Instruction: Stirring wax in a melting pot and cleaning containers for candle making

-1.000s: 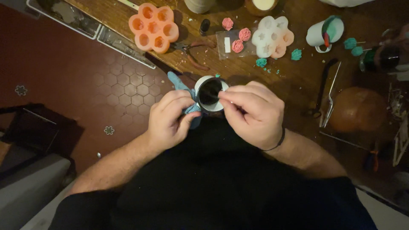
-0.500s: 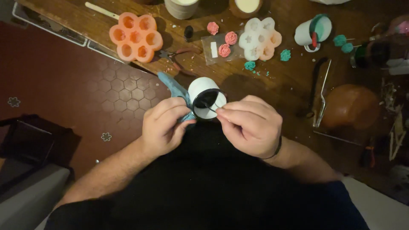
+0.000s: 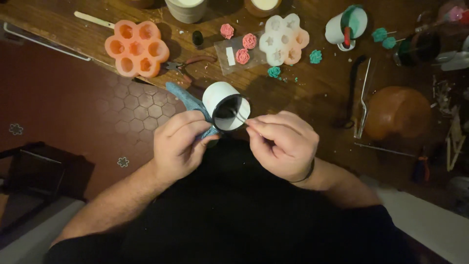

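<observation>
My left hand (image 3: 178, 144) grips a white cup with a dark inside (image 3: 224, 105) through a blue cloth (image 3: 188, 103); the cup is tilted with its mouth toward me, over the table's near edge. My right hand (image 3: 283, 144) pinches a thin metal rod (image 3: 239, 117) whose tip reaches into the cup's mouth. What lies inside the cup is too dark to tell.
On the wooden table (image 3: 303, 88) lie an orange flower mould (image 3: 137, 48), a pale flower mould (image 3: 283, 39), pink rose shapes (image 3: 243, 49), teal rose shapes (image 3: 315, 56), pliers (image 3: 188, 63), a white mug (image 3: 346, 27), a fork (image 3: 362, 100) and a brown bowl (image 3: 398, 112). Red hexagon-tile floor (image 3: 73, 107) lies left.
The cup has tipped from upright so its mouth faces me. Both hands and the cup sit slightly lower and left in view as the camera shifted. The right hand keeps the rod in the cup.
</observation>
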